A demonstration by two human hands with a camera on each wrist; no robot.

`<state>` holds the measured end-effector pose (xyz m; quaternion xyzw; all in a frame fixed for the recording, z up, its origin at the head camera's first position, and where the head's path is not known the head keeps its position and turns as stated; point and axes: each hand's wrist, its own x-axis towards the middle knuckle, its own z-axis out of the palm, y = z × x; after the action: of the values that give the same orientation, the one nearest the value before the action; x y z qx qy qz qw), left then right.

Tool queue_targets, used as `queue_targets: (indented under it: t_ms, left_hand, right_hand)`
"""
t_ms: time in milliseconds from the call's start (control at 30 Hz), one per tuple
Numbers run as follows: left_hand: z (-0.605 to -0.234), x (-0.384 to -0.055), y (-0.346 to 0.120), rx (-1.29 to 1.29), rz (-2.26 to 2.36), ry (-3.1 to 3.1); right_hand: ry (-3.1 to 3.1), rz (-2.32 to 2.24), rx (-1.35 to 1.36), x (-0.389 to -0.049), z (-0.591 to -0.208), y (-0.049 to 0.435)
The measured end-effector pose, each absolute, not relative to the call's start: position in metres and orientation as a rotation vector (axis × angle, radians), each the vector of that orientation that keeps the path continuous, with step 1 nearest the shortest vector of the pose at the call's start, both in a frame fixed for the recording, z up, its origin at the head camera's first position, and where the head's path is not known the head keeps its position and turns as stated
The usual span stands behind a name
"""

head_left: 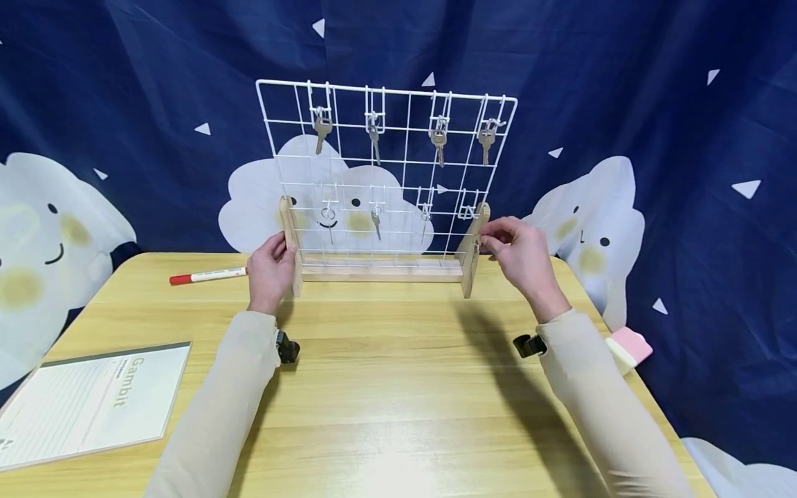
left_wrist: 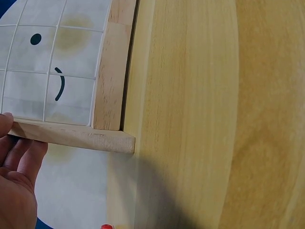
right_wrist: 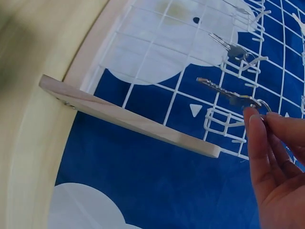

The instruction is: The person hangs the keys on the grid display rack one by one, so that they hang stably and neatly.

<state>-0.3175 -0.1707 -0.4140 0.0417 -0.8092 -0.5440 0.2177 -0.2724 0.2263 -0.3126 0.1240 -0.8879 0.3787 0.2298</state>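
A white wire grid rack (head_left: pixel 406 161) stands on the table between wooden side posts. My left hand (head_left: pixel 272 270) grips the left wooden post (left_wrist: pixel 71 135), thumb on one face and fingers on the other. Beside the right wooden post (right_wrist: pixel 133 119), my right hand (head_left: pixel 523 259) pinches a silver key (right_wrist: pixel 233 98) by its ring, the blade pointing away from the fingers. Close to this key is a bare white hook (right_wrist: pixel 223 123) at the lower row's right end. Other keys hang from hooks in two rows, among them an upper-right key (head_left: pixel 487 138) and a lower-row key (head_left: pixel 376 220).
A white marker with a red cap (head_left: pixel 208 275) lies left of the rack. A notebook (head_left: pixel 93 401) lies at the table's left edge, and a pink and white block (head_left: pixel 629 348) at the right edge. Behind the rack hangs a dark blue curtain (head_left: pixel 591 83).
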Motion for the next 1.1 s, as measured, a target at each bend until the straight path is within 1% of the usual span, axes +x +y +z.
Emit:
queue_targets:
  t_ms: [467, 833, 1100]
  left_hand:
    - [-0.416, -0.317, -0.17, 0.113, -1.503, -2.246]
    - [-0.419, -0.314, -0.173, 0.137, -1.497, -2.271]
    - [-0.42, -0.314, -0.175, 0.149, -1.501, -2.272]
  right_hand:
    - [-2.397, 1.234, 0.277, -0.287, -0.299, 0.227]
    - [-2.393, 1.359, 0.224, -0.299, -0.308, 0.223]
    - [-2.443, 1.329, 0.186, -0.308, -0.314, 0.221]
